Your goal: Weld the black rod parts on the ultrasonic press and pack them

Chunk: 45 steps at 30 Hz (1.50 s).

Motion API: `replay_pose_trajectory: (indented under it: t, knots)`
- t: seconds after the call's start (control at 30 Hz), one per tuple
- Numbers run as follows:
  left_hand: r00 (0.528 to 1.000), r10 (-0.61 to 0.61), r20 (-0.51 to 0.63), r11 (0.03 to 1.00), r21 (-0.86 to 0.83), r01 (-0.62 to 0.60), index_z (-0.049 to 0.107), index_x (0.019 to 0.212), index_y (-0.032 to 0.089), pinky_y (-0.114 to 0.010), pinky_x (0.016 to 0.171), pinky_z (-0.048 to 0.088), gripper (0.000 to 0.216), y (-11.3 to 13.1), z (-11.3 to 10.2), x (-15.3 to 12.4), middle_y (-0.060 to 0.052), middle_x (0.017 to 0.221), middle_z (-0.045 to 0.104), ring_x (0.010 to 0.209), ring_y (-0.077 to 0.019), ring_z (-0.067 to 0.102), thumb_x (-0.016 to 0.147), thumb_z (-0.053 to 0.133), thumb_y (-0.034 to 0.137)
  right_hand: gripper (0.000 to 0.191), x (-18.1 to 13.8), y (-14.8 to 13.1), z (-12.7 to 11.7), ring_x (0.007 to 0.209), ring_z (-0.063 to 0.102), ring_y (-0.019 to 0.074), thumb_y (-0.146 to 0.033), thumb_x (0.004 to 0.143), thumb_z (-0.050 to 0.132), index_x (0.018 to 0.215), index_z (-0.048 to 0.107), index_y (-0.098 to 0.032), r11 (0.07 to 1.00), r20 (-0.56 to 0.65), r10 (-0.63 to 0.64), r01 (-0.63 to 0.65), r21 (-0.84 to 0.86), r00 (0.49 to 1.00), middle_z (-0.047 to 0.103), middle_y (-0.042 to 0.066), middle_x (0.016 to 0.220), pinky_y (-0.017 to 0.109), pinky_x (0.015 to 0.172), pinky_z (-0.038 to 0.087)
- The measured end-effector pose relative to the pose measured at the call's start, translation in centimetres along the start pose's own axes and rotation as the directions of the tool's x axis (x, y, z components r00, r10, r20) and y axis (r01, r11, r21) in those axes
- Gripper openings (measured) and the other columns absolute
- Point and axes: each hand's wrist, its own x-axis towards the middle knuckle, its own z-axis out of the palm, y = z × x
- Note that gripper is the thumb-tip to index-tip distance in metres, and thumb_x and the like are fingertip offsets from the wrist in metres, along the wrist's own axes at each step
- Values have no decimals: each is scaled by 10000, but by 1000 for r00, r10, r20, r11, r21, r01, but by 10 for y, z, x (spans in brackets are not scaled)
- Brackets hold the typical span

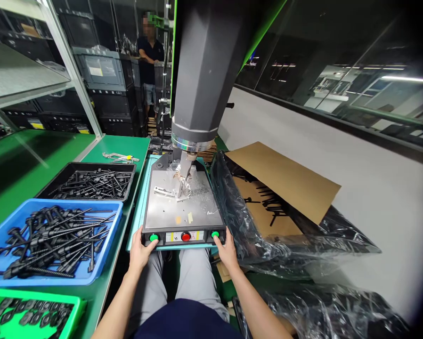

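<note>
A grey press machine (200, 70) stands over a metal base plate (183, 207), its horn lowered onto a small part (181, 183) on the fixture. My left hand (140, 252) grips the front left corner of the base, thumb on the left green button (154, 238). My right hand (226, 249) grips the front right corner, thumb on the right green button (215, 234). A red button (185, 236) sits between them. Both hands hold nothing loose.
A blue tray (52, 240) and a black tray (91, 181) of black rods lie left, with a green tray (31, 315) of small parts below. A plastic-lined cardboard box (275, 197) stands right. A person (149, 56) stands far back by stacked crates.
</note>
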Motion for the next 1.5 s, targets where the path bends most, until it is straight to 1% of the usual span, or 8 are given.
replay_pose_trajectory:
  t: [0.13,0.33,0.43,0.63,0.83,1.03,1.27,1.5]
  knots:
    - [1000,-26,-8,1000,-8,26,449,1417,196,-505,1131,367,817,6,0,-2,-155,1407,483,1325,-329,476,726,699,552,891,1,3,0,1404,382,338,-662,784,556,1467,397,-112,999,-12,9,-8,40,1000,411,214,1504,512,1160,301]
    - [939,161,-304,987,33,-158,525,1363,177,-506,1121,367,630,57,0,-9,-169,1353,532,1299,-325,486,823,649,476,662,2,-15,-13,1123,622,333,-633,800,579,1234,610,-134,988,-163,52,-27,149,985,628,203,1232,503,962,509]
    - [978,119,-170,949,-270,-162,538,1355,209,-441,1020,468,530,92,12,-2,-133,1218,628,1139,-258,603,885,598,445,472,-2,-52,-13,1004,661,283,-526,889,552,1145,654,-142,985,-238,-59,95,143,969,655,184,1146,461,919,536]
    - [931,-14,364,524,-790,317,224,1548,320,-370,863,542,834,144,54,39,-120,1241,648,1029,-213,660,857,652,508,315,5,-132,30,986,682,234,-351,952,495,1155,672,-187,911,140,-326,271,310,935,703,122,1091,355,818,586]
    - [917,-4,398,239,-890,387,490,1391,301,-337,864,543,630,174,62,76,-112,1377,575,1069,-206,649,821,711,450,427,57,-163,70,1310,509,270,-221,916,429,1295,621,-170,848,145,-527,506,158,838,560,146,1377,462,1112,429]
    - [955,71,289,342,-906,249,608,1241,229,-290,854,548,466,193,52,89,-90,1492,485,1177,-216,602,814,722,377,577,114,-197,76,1451,291,318,-266,919,454,1479,402,-135,847,40,-532,531,34,846,299,189,1555,518,1180,297]
    - [966,89,243,428,-885,183,559,1307,225,-364,945,542,520,210,46,110,-103,1523,442,1257,-255,568,829,697,376,294,166,-245,74,1219,528,277,-280,878,562,1129,666,-170,865,108,-497,483,134,861,626,132,1223,432,1085,399]
    - [974,67,215,415,-894,169,538,1327,207,-277,902,535,465,221,41,126,-92,1519,456,1255,-228,571,883,634,310,232,180,-259,64,1090,574,262,-307,852,574,1017,682,-184,903,54,-405,390,181,913,662,97,1117,440,1006,440]
